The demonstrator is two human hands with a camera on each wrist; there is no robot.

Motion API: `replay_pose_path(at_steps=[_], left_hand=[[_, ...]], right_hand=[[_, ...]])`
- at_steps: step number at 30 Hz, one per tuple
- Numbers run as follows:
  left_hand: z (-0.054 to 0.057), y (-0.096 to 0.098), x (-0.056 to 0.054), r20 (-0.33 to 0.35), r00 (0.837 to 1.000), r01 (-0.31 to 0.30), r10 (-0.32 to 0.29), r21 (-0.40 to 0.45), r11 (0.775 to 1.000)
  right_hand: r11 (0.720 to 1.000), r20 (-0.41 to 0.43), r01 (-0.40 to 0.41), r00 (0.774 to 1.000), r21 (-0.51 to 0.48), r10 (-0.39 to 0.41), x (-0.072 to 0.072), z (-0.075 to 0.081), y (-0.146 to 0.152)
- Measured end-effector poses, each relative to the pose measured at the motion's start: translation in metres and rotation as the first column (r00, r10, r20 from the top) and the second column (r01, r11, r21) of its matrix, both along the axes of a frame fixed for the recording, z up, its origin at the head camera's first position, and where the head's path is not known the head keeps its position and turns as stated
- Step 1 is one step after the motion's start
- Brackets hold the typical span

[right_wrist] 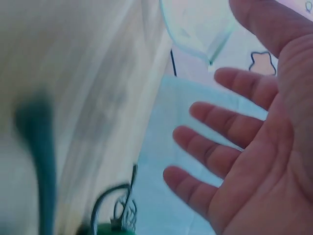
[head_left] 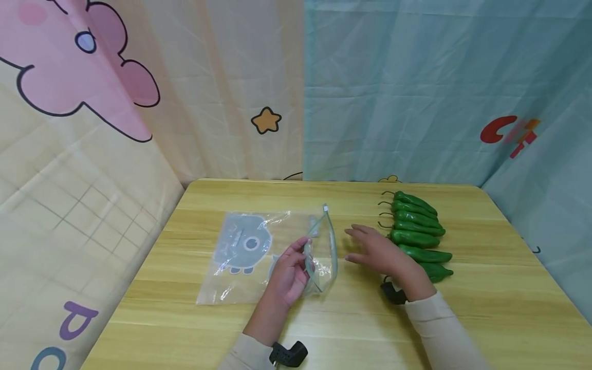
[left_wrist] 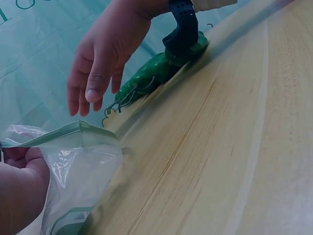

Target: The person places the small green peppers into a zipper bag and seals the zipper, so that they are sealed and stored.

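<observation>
A clear zip bag (head_left: 287, 231) with a grey cartoon print lies on the table, its green-edged mouth spread apart at the right end. My left hand (head_left: 290, 275) pinches the near edge of that mouth between thumb and fingers. In the left wrist view the bag's green zip strip (left_wrist: 63, 133) runs across in front of the left fingers. My right hand (head_left: 376, 252) hovers between the bag and a row of green peppers (head_left: 416, 239), its fingers spread and holding nothing. The right wrist view shows the bare palm (right_wrist: 264, 186), with pepper stems (right_wrist: 128, 196) below.
The wooden table (head_left: 185, 246) carries the bag at its middle and the peppers in a column on the right, stems pointing left. Printed curtains (head_left: 393, 92) stand along the back and sides. Each wrist wears a black camera band (head_left: 289, 354).
</observation>
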State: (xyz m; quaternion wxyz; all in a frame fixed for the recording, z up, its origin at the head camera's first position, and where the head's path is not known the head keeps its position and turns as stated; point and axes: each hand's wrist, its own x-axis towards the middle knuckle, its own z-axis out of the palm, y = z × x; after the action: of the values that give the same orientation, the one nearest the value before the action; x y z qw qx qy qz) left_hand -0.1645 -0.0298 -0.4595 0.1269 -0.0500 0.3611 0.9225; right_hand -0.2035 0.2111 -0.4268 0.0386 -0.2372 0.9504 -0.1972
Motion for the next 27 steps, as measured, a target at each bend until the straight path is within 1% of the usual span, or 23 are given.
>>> replay_pose_path(at_steps=[4, 8, 15, 21, 27], left_hand=[[0.001, -0.001, 0.001, 0.010, 1.000, 0.008, -0.008, 0.002, 1.000], [0.001, -0.001, 0.002, 0.020, 1.000, 0.012, -0.012, 0.000, 1.000], [0.001, -0.001, 0.001, 0.017, 1.000, 0.025, -0.026, 0.012, 1.000], [0.000, -0.002, 0.000, 0.022, 0.999, 0.034, -0.035, 0.012, 0.999], [0.000, -0.002, 0.000, 0.025, 0.999, 0.046, -0.046, 0.013, 0.999]], right_hand=[[0.998, -0.038, -0.011, 0.999, -0.067, 0.008, 0.003, 0.006, 0.011], [0.993, -0.033, -0.002, 0.999, -0.121, -0.002, 0.006, 0.011, 0.022], [0.988, -0.030, 0.008, 0.999, -0.156, -0.013, 0.011, 0.015, 0.041], [0.980, 0.016, 0.028, 1.000, -0.197, -0.026, 0.019, 0.018, 0.056], [0.977, 0.012, 0.038, 0.999, -0.209, -0.037, 0.025, 0.019, 0.073]])
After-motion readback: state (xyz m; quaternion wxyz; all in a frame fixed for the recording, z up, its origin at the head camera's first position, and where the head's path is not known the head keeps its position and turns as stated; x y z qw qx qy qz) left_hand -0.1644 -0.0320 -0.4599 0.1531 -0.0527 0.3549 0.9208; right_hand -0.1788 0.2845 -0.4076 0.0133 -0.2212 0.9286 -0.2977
